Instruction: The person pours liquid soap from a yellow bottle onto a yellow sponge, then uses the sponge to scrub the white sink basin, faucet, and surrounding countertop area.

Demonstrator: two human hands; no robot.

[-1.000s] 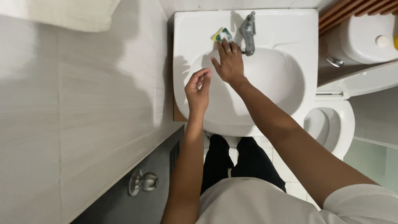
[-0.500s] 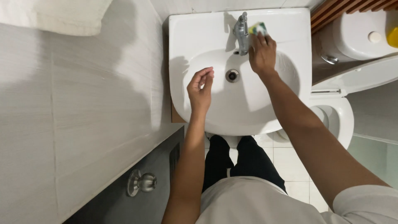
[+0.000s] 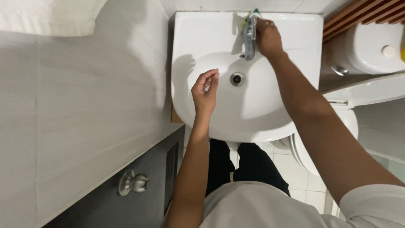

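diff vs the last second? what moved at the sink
The right hand moved from the left of the faucet across to its right side at the sink's back edge, now resting against the faucet beside a small green and yellow item. Whether it grips anything is unclear. The left hand stayed loosely curled over the basin, empty.

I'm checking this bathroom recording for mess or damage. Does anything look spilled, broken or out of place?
Nothing stands out. The white sink looks dry and unmarked, its drain clear. The right hand is at the tap; the left hand hangs cupped over the basin. The toilet looks intact.
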